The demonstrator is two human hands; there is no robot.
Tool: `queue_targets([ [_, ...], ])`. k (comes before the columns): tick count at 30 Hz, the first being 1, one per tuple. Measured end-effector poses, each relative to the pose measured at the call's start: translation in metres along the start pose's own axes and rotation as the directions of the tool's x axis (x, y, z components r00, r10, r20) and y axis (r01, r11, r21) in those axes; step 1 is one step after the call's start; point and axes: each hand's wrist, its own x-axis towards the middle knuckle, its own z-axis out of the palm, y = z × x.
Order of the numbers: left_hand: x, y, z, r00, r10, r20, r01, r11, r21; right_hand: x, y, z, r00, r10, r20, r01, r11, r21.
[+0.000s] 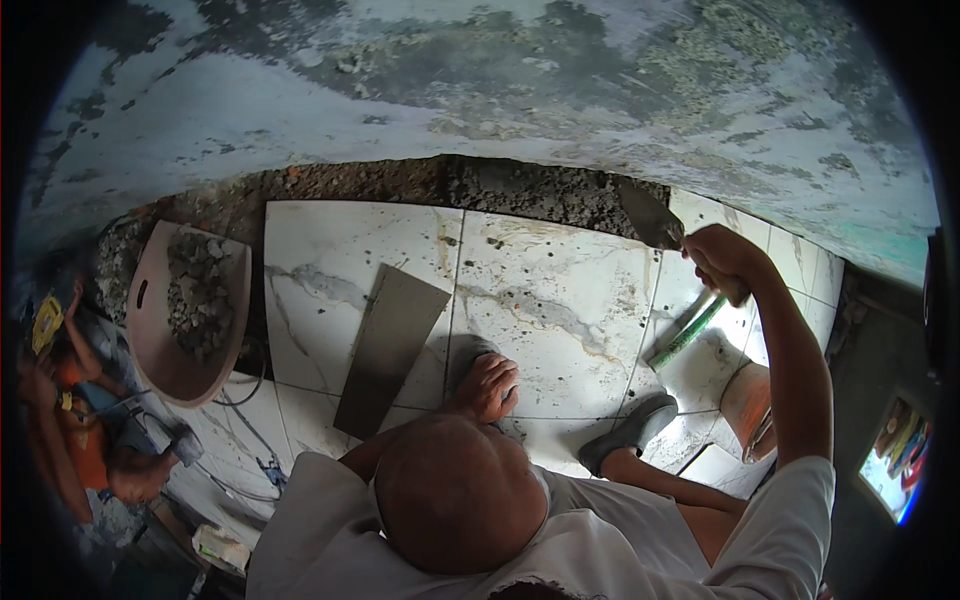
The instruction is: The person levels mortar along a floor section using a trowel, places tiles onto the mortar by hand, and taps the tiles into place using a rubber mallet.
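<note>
My right hand (722, 258) is closed round the handle of a pointing trowel, arm stretched out to the right. The trowel's grey blade (650, 217) lies over the right end of a strip of dark wet mortar (555, 190) at the wall's foot. In front of my bent knee (455, 490), my left hand (488, 386) has its fingers curled in, next to the tip of a dark shoe (468, 352). Whatever it may hold is hidden. Left of it, a grey rectangular board or tile strip (392, 345) lies slanted on the white marbled floor tiles (550, 290).
A pinkish tub (190, 375) with grey rubble stands at left, beside more rubble. A co-worker in orange (85, 445) is beyond it, near cables. Right of me are a green tube (690, 332) and an orange-brown bucket (748, 405). A stained wall (480, 90) rises ahead.
</note>
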Motion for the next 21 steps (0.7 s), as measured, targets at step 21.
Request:
queue_targets([
  [21,-0.091,-0.044,-0.130,0.677,-0.695,-0.243,0.725,0.573,0.381,0.045,0.064,0.132,0.908,-0.044,-0.416,0.167,0.950,0.264],
])
